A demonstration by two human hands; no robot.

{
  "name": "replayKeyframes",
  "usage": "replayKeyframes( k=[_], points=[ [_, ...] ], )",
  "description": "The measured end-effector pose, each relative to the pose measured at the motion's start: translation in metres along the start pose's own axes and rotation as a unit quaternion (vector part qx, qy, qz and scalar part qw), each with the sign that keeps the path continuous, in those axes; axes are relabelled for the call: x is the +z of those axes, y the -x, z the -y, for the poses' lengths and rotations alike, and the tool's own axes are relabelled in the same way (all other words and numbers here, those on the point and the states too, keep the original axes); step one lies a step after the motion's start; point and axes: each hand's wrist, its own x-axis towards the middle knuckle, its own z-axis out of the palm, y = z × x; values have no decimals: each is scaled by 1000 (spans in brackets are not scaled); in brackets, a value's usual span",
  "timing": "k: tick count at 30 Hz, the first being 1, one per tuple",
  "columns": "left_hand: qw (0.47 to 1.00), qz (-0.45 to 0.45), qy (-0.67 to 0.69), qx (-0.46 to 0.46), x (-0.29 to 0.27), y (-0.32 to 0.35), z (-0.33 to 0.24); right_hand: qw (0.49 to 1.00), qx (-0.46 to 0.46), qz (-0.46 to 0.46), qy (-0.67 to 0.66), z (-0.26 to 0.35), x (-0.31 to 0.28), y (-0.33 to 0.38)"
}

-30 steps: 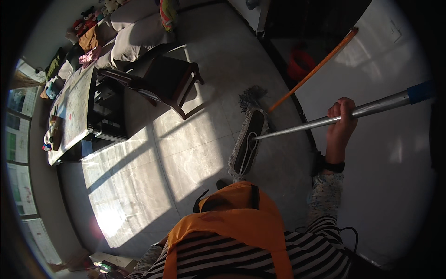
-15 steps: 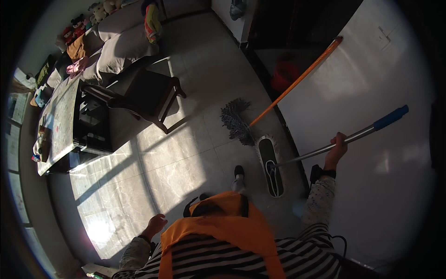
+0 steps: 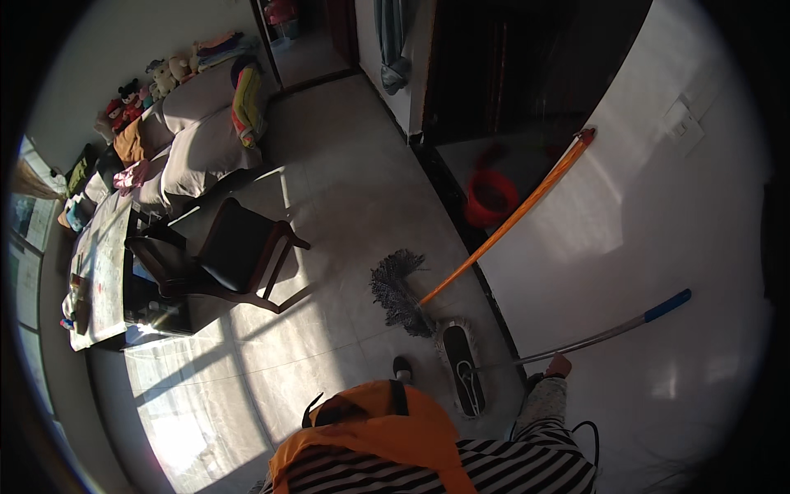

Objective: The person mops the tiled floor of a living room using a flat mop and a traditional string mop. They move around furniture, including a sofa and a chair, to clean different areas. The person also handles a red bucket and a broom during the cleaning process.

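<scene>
A flat mop (image 3: 459, 362) with a fringed oval head rests on the floor, its grey metal shaft slanting up to the right and ending in a blue grip (image 3: 667, 305). My right hand (image 3: 559, 365) is closed at the lower half of this shaft; how far its fingers wrap round is hard to see. Just beyond stands a string mop (image 3: 398, 288) with grey strands on the floor and an orange handle (image 3: 510, 221) leaning toward the white wall. My left hand is out of view.
A red bucket (image 3: 491, 198) stands by the dark doorway. Left of the mops is a dark wooden chair (image 3: 238, 247) beside a table (image 3: 105, 284). Behind it runs a grey sofa (image 3: 202, 165) with plush toys and clothes. The white wall (image 3: 625, 247) rises at my right.
My view has tilted up, so the room sits lower and the doorway and red bucket show more. My left hand has left the picture. My right hand sits slightly lower along the shaft.
</scene>
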Motion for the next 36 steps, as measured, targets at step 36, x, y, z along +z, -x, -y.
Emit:
replayKeyframes(
  k=[36],
  points=[
    [587, -509, 455, 435, -231, 336, -69, 307, -596, 740, 57, 186, 205, 780]
  ],
)
